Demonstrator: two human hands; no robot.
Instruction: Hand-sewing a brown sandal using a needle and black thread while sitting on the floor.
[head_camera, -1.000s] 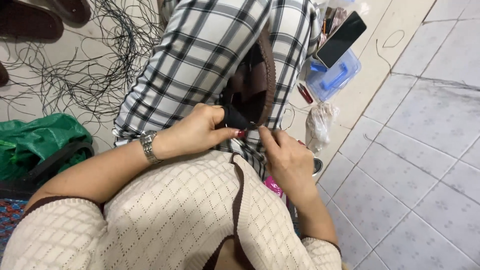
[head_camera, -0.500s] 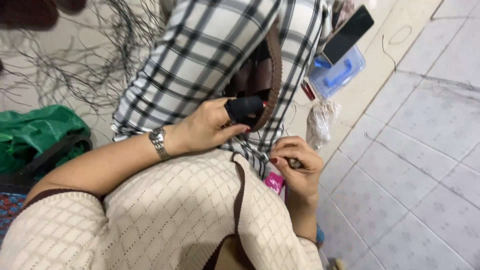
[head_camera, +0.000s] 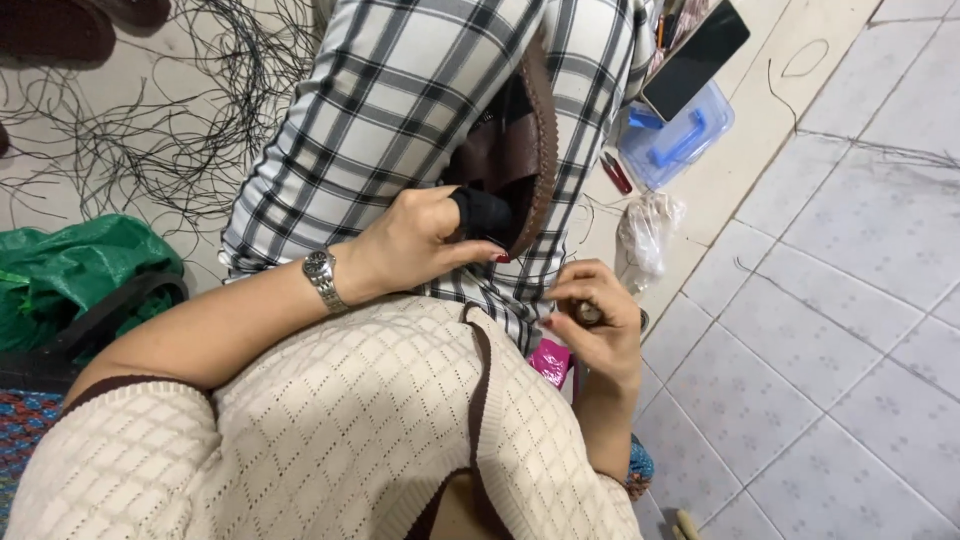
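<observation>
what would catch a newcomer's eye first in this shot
The black-and-white checked cloth over the lap fills the top middle, with a brown leather piece lying on it. The left hand, a wristwatch on its wrist, presses a small black thing against that leather, while the right hand pinches a small tool just below. A tangle of black cords sprawls over the floor at upper left.

I see a floor of pale grey tiles (head_camera: 850, 330) on the right, under even light. Left of them runs bare beige concrete (head_camera: 80, 110), strewn with loose black cords (head_camera: 170, 130).
</observation>
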